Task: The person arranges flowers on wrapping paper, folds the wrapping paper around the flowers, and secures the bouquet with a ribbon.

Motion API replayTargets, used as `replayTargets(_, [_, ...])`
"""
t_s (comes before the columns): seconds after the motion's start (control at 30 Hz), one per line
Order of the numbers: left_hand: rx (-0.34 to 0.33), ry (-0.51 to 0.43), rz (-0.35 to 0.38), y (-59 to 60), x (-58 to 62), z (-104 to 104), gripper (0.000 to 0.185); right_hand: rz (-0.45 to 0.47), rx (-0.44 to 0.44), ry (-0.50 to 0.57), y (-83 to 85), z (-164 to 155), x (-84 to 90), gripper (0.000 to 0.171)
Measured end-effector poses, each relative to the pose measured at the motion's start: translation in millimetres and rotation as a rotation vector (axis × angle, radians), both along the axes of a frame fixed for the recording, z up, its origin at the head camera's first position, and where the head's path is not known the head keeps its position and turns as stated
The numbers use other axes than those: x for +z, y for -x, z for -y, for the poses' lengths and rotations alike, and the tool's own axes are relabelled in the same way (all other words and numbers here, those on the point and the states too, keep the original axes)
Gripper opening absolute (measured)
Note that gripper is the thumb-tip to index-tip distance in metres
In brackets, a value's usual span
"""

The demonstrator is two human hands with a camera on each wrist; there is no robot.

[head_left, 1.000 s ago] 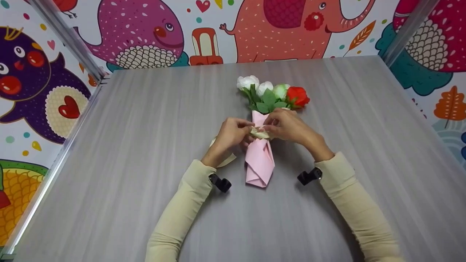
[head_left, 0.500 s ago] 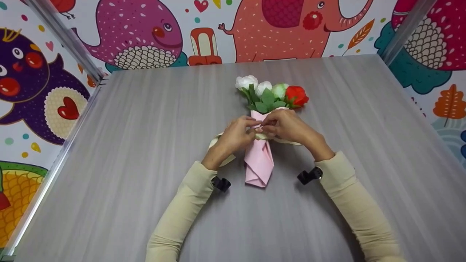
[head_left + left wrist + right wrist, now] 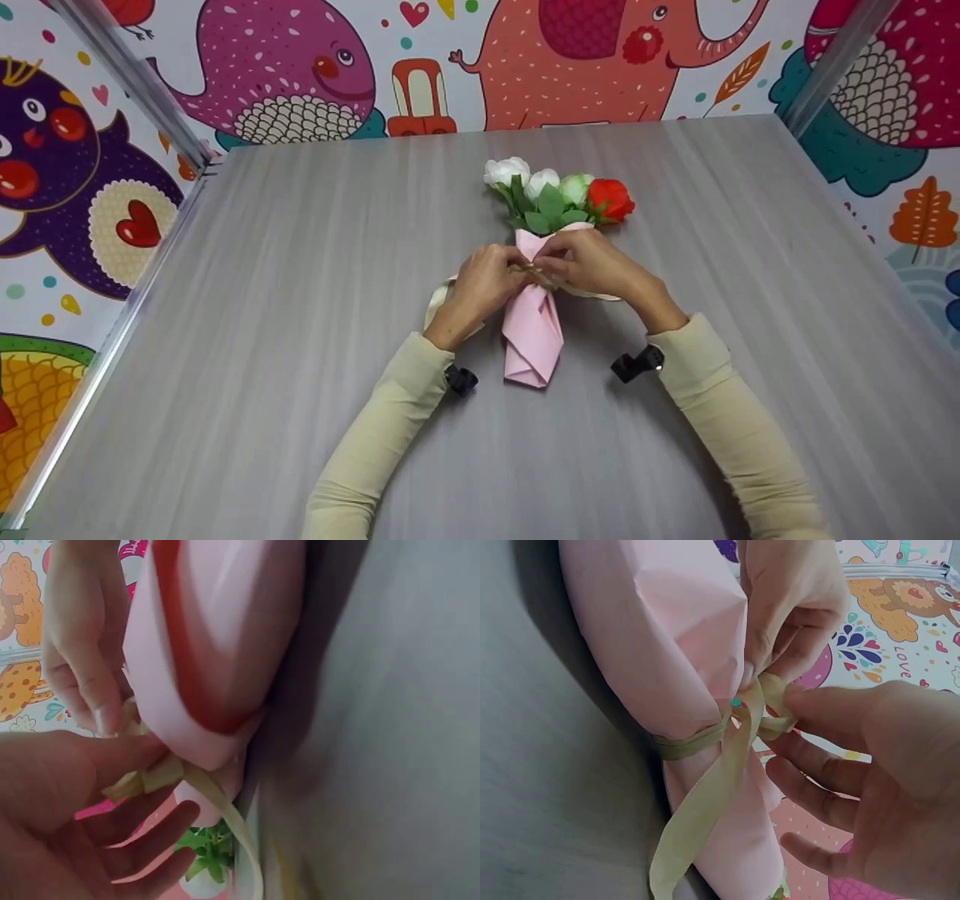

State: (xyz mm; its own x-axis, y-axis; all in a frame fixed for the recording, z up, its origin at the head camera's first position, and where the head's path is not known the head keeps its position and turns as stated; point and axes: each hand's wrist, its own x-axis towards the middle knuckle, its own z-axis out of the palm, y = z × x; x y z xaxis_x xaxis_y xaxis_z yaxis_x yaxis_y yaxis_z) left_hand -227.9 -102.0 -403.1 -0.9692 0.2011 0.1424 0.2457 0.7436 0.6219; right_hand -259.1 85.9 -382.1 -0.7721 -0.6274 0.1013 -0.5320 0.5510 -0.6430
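A bouquet wrapped in pink paper (image 3: 532, 341) lies on the table, its white flowers (image 3: 506, 172) and red flower (image 3: 610, 199) pointing away from me. Cream ribbon (image 3: 697, 821) circles the narrow waist of the wrap and crosses itself there, one tail hanging down. My left hand (image 3: 486, 283) pinches the ribbon at the crossing, thumb against fingers. From the other side, my right hand (image 3: 592, 262) pinches a small ribbon loop (image 3: 778, 706) between thumb and index finger, its other fingers spread loosely. Both sets of fingertips meet closely over the waist.
The grey wood-grain table (image 3: 315, 225) surrounds the bouquet. Printed cartoon panels (image 3: 300, 67) stand along its back and sides, joined by metal corner posts (image 3: 840, 71). A black wrist camera (image 3: 637, 364) sits at each cuff.
My left hand has shifted right, close against the right fingertips, covering more of the ribbon. A ribbon tail now shows below my right hand. The bouquet has stayed nearly in place.
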Motion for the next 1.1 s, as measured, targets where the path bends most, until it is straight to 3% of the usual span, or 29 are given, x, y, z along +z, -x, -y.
replayTargets(0.3, [0.093,-0.114,0.032,2.6,-1.7,3.3,0.011,0.138,-0.058,-0.01,-1.3,4.9,-2.7,0.023])
replayTargets(0.67, [0.102,-0.11,0.059,2.1,-2.3,1.9,0.007,0.041,-0.013,-0.01,1.0,7.9,-9.5,0.014])
replayTargets(0.83, [0.097,-0.108,0.063,2.1,-2.1,1.8,0.006,0.048,-0.036,0.011,1.5,7.2,-9.4,0.009])
replayTargets(0.93, [0.09,-0.128,0.066,2.0,-1.6,2.5,0.006,0.074,-0.057,0.013,1.7,6.5,-8.7,0.012])
replayTargets(1.1, [0.08,-0.167,0.072,1.6,-0.8,4.1,0.008,0.033,-0.082,-0.01,2.4,6.9,-9.1,0.024])
